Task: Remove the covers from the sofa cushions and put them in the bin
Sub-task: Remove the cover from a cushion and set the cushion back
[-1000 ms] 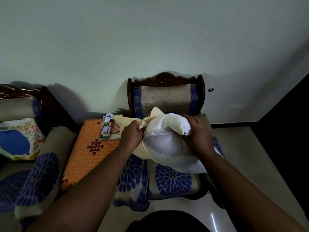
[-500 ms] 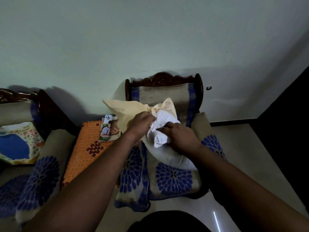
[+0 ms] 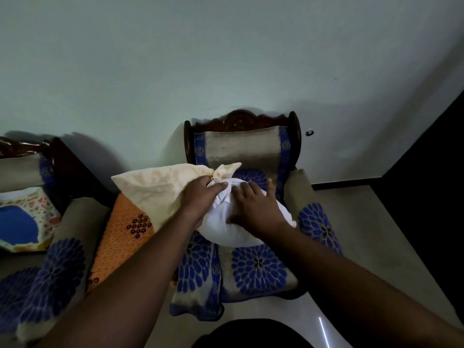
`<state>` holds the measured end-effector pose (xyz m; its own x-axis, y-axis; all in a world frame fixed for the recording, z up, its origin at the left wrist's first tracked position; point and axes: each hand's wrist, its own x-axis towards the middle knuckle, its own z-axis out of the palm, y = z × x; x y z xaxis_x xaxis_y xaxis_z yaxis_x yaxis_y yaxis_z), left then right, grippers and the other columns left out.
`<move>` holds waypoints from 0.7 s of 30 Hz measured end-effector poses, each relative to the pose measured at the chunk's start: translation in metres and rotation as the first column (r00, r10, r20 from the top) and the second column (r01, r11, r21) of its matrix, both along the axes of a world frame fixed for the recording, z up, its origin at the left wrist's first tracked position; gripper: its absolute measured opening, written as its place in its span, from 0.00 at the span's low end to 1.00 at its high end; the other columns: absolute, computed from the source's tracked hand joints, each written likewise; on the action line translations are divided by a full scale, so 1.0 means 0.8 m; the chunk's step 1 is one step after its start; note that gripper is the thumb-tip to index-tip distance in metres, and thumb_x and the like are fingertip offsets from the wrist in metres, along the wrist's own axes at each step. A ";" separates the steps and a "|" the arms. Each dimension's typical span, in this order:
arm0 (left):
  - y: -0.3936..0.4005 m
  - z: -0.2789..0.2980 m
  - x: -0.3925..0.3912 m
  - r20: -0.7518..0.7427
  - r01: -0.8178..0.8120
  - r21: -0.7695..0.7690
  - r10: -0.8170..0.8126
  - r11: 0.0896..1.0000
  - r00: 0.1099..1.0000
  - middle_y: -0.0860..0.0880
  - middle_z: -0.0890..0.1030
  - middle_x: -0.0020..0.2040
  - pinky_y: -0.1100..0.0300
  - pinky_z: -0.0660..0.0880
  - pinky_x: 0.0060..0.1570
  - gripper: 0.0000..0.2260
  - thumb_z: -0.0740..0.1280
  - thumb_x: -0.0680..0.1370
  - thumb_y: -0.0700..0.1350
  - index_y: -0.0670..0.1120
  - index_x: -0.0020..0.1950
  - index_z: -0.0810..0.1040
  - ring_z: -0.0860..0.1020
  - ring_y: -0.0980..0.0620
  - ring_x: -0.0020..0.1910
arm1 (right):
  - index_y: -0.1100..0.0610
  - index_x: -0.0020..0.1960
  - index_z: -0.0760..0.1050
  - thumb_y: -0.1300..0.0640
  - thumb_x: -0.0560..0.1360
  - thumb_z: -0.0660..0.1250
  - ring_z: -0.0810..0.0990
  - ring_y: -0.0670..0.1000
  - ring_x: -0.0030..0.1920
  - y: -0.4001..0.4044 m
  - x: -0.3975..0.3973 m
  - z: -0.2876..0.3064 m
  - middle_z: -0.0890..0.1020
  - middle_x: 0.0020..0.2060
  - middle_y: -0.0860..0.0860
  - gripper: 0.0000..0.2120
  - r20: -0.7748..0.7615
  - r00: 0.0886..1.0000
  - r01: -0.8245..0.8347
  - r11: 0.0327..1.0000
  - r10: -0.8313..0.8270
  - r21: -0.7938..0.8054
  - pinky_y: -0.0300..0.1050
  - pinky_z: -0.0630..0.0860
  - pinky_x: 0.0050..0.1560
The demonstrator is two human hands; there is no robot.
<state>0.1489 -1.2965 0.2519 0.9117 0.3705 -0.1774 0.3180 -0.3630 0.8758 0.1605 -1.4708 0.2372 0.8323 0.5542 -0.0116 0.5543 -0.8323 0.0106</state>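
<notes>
Cover now trails left, nearly off the cushion on the chair. My left hand grips its mouth; my right hand, which had been pinching, presses flat. Stripping's almost done.

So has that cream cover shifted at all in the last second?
Yes. The cream cover has slid left off the white cushion, away from the chair back and over the orange cloth.

Two hands, one cover, one cushion
</notes>
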 end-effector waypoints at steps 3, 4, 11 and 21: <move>-0.001 0.014 -0.004 0.018 0.007 -0.170 -0.004 0.985 1.000 0.48 0.85 0.46 0.45 0.77 0.55 0.11 0.67 0.74 0.53 0.47 0.47 0.82 0.82 0.46 0.50 | 0.48 0.79 0.58 0.36 0.77 0.62 0.74 0.60 0.62 0.003 -0.006 -0.006 0.73 0.65 0.56 0.35 0.076 0.996 -0.050 0.997 0.045 0.066 0.68 0.71 0.58; -0.005 0.016 -0.008 0.039 0.064 -0.088 -0.061 0.994 0.997 0.47 0.84 0.47 0.46 0.76 0.55 0.10 0.65 0.76 0.51 0.47 0.48 0.81 0.81 0.45 0.51 | 0.48 0.78 0.60 0.41 0.78 0.61 0.75 0.61 0.58 0.004 -0.007 -0.010 0.74 0.62 0.56 0.30 0.094 0.993 -0.077 0.994 0.069 0.077 0.63 0.74 0.51; -0.042 0.021 -0.027 0.195 0.150 0.698 -0.387 0.700 0.901 0.44 0.81 0.41 0.50 0.72 0.43 0.15 0.57 0.78 0.53 0.46 0.53 0.79 0.78 0.42 0.43 | 0.61 0.69 0.72 0.59 0.82 0.58 0.79 0.60 0.58 0.021 0.010 0.026 0.79 0.62 0.59 0.17 -0.188 0.982 0.075 0.952 -0.019 0.296 0.51 0.74 0.50; 0.031 -0.020 0.004 0.231 0.019 0.793 -0.330 0.609 0.915 0.45 0.78 0.48 0.49 0.72 0.46 0.13 0.59 0.81 0.54 0.46 0.50 0.77 0.76 0.40 0.48 | 0.53 0.38 0.68 0.51 0.82 0.62 0.74 0.50 0.36 -0.020 0.028 0.011 0.75 0.32 0.46 0.15 -0.297 0.949 0.307 0.522 -0.105 0.796 0.54 0.73 0.41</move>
